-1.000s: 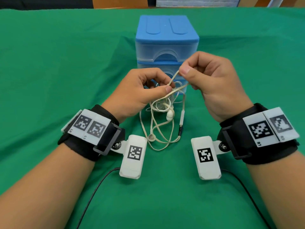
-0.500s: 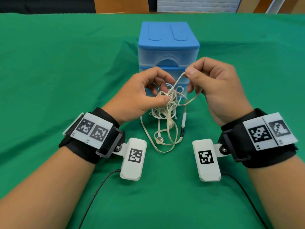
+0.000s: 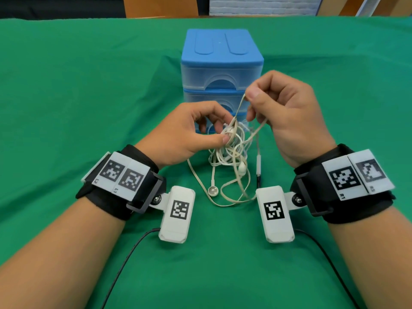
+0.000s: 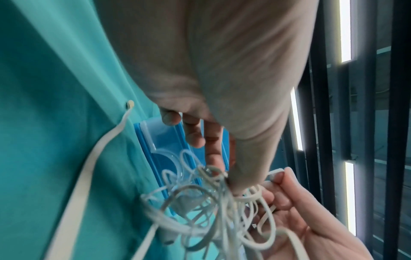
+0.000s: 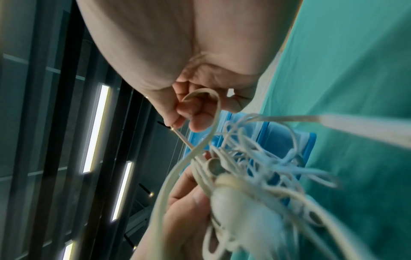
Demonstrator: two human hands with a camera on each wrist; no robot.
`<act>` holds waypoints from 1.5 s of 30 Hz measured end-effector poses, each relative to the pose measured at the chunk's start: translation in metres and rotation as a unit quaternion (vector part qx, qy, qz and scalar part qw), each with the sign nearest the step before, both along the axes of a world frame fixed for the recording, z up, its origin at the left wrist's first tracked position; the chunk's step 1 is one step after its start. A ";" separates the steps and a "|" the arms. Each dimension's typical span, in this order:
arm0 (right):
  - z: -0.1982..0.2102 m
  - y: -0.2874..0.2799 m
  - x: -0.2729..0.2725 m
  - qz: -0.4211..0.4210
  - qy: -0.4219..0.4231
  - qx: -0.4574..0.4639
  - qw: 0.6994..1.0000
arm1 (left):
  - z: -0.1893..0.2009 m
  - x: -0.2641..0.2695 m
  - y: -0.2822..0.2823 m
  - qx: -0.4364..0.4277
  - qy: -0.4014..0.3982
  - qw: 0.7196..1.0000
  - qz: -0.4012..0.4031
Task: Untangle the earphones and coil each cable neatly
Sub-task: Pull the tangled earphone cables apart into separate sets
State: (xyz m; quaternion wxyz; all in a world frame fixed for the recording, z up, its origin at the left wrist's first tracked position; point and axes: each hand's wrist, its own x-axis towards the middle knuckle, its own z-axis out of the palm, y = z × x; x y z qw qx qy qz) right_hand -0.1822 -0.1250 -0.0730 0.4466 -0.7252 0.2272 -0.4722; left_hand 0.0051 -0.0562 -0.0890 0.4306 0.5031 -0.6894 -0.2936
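Note:
A tangle of white and cream earphone cables (image 3: 231, 150) hangs between both hands above the green cloth. My left hand (image 3: 223, 132) pinches the knot of the tangle (image 4: 222, 191) between thumb and fingers. My right hand (image 3: 248, 101) pinches a flat cream cable loop (image 5: 206, 109) and holds it up and to the right of the knot. Two earbuds (image 3: 213, 190) and an inline remote (image 3: 258, 162) dangle below, the loose loops touching the cloth.
A blue-topped translucent plastic drawer unit (image 3: 221, 70) stands right behind the hands. The green cloth (image 3: 89, 97) covers the whole table. Black wrist-camera leads (image 3: 124, 264) trail toward the near edge.
The left hand's grip has moved from a taut strand to the knot itself. The right hand has pulled its cream loop up and right, and the bundle hangs looser and lower.

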 end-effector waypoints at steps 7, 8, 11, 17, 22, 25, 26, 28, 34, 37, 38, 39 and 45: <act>0.000 0.003 0.005 0.016 -0.026 0.019 0.999 | 0.001 0.004 0.000 -0.042 -0.040 0.998 0.016; 0.000 0.003 0.006 0.024 -0.021 0.028 0.999 | 0.001 0.005 -0.001 -0.039 -0.022 0.999 0.008; 0.001 0.007 0.005 0.060 -0.006 0.031 0.998 | 0.000 0.003 -0.001 -0.006 0.050 0.998 -0.031; 0.005 0.010 0.006 0.069 -0.031 0.026 0.997 | -0.003 0.000 0.000 0.017 0.023 0.998 -0.048; 0.008 0.005 0.004 0.033 -0.093 0.070 0.993 | -0.004 0.002 -0.001 0.013 -0.013 1.000 -0.007; 0.007 0.002 0.001 -0.014 -0.115 0.070 0.991 | -0.004 0.001 0.000 0.022 0.002 1.000 0.010; 0.007 0.001 0.000 -0.033 -0.128 0.065 0.989 | -0.004 0.001 -0.001 0.027 0.002 1.000 0.014; 0.009 -0.001 -0.002 -0.066 -0.153 0.052 0.985 | -0.005 0.001 -0.001 0.033 0.000 0.999 0.023; 0.006 -0.004 -0.003 -0.060 -0.143 0.066 0.986 | -0.006 0.001 -0.001 0.030 0.002 0.999 0.020; 0.002 -0.001 -0.001 -0.019 -0.070 0.093 0.993 | -0.007 0.001 -0.002 0.030 0.031 0.999 0.018; 0.001 0.000 0.000 -0.007 -0.060 0.098 0.993 | -0.007 0.001 -0.003 0.031 0.040 0.999 0.020; 0.001 0.001 0.000 0.006 -0.053 0.100 0.994 | -0.007 0.002 -0.003 0.033 0.050 0.998 0.021; -0.001 0.001 0.001 0.079 0.011 0.070 0.994 | -0.008 0.001 -0.002 0.028 0.032 0.999 0.017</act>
